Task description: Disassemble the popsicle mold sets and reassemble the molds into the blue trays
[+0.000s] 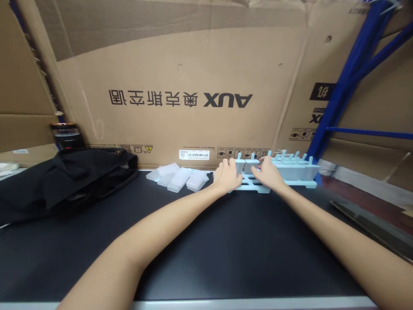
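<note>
Two hands on mould tray (258, 186), AUX carton (206, 94) (print inverted)

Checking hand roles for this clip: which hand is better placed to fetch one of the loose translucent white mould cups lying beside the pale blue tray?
Left, probably. The left hand is at the pale blue plastic mould tray's left end, next to the loose translucent white mould cups; the right hand is farther away.

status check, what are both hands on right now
Left hand and right hand both on popsicle moulds in pale blue rack. Loose mould cups lie left, apart.
</note>
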The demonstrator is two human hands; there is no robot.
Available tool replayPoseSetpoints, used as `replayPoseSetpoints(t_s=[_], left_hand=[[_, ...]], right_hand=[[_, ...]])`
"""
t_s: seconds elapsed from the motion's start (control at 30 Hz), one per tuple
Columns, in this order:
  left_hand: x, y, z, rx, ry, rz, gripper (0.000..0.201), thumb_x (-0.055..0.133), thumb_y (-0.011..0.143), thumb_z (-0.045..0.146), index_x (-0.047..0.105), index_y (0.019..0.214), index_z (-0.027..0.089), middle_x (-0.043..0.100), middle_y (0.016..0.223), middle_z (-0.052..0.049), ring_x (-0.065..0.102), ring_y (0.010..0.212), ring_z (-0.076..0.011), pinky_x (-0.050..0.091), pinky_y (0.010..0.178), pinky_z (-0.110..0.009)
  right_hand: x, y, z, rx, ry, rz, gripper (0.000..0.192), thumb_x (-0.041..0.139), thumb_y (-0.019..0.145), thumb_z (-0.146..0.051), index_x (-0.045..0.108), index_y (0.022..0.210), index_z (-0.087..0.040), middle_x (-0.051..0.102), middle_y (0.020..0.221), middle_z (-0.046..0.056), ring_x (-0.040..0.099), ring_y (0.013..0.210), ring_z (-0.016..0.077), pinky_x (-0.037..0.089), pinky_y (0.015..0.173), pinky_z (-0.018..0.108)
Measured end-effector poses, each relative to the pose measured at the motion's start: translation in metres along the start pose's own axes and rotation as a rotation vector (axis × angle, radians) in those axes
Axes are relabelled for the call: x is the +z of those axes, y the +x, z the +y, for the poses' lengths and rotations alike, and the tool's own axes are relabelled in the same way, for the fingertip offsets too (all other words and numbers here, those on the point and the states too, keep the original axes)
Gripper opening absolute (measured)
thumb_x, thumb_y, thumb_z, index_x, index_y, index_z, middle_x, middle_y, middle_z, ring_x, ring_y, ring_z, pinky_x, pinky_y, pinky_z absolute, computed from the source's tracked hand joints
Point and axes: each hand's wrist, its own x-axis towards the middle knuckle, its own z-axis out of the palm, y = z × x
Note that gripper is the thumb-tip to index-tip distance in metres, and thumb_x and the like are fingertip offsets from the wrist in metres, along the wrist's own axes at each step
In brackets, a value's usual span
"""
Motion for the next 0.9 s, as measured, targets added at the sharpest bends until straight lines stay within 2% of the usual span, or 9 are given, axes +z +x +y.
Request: replayPoseSetpoints(t_s=[0.07, 0.13, 0.27, 0.4, 0.6, 0.9], left_hand=[[0.007, -0.005, 0.003, 0.051, 0.023, -0.032, 0.028, 0.044, 0.095, 0.033, 0.053, 0.112, 0.014, 0.062, 0.115, -0.015, 0.061, 0.107, -0.0296, 0.054, 0.084, -0.040], [0.009, -0.012, 0.004, 0.118, 0.044, -0.056, 0.026, 0.041, 0.097, 0.032, 0.056, 0.111, 0.015, 0.065, 0.113, -0.014, 0.061, 0.108, -0.0299, 0.054, 0.083, -0.040], [0.008, -0.021, 0.007, 0.190, 0.073, -0.085, 0.030, 0.037, 0.099, 0.029, 0.055, 0.118, 0.014, 0.069, 0.108, -0.013, 0.063, 0.106, -0.0293, 0.055, 0.080, -0.040], [0.005, -0.022, 0.008, 0.203, 0.085, -0.090, 0.030, 0.036, 0.100, 0.029, 0.056, 0.116, 0.014, 0.071, 0.104, -0.012, 0.067, 0.101, -0.0286, 0.056, 0.078, -0.040], [0.002, -0.023, 0.007, 0.199, 0.080, -0.094, 0.028, 0.038, 0.100, 0.029, 0.057, 0.114, 0.015, 0.072, 0.103, -0.011, 0.070, 0.097, -0.0269, 0.056, 0.078, -0.037], [0.001, -0.023, 0.004, 0.191, 0.055, -0.105, 0.031, 0.033, 0.101, 0.033, 0.055, 0.114, 0.017, 0.072, 0.105, -0.009, 0.071, 0.094, -0.0284, 0.056, 0.076, -0.041]], right_hand=[[0.007, -0.002, -0.004, 0.007, -0.014, -0.001, 0.063, 0.046, 0.090, -0.052, 0.036, 0.135, -0.010, 0.056, 0.133, 0.025, 0.061, 0.116, 0.0352, 0.048, 0.091, 0.042], [0.011, -0.002, -0.009, 0.016, -0.035, -0.018, 0.069, 0.046, 0.090, -0.057, 0.033, 0.140, -0.011, 0.051, 0.140, 0.026, 0.059, 0.119, 0.0399, 0.047, 0.093, 0.047], [0.012, -0.001, -0.015, 0.028, -0.088, -0.089, 0.068, 0.048, 0.089, -0.056, 0.036, 0.139, -0.011, 0.061, 0.126, 0.026, 0.064, 0.109, 0.0444, 0.047, 0.089, 0.053], [0.012, 0.000, -0.018, 0.034, -0.130, -0.118, 0.060, 0.044, 0.092, -0.052, 0.039, 0.135, -0.009, 0.064, 0.119, 0.026, 0.064, 0.108, 0.0447, 0.047, 0.087, 0.052], [0.013, -0.002, -0.021, 0.053, -0.149, -0.107, 0.055, 0.040, 0.096, -0.050, 0.039, 0.133, -0.010, 0.063, 0.124, 0.026, 0.065, 0.108, 0.0424, 0.048, 0.088, 0.050], [0.012, -0.006, -0.022, 0.040, -0.163, -0.080, 0.054, 0.038, 0.097, -0.051, 0.038, 0.133, -0.010, 0.061, 0.125, 0.026, 0.065, 0.107, 0.0426, 0.048, 0.086, 0.049]])
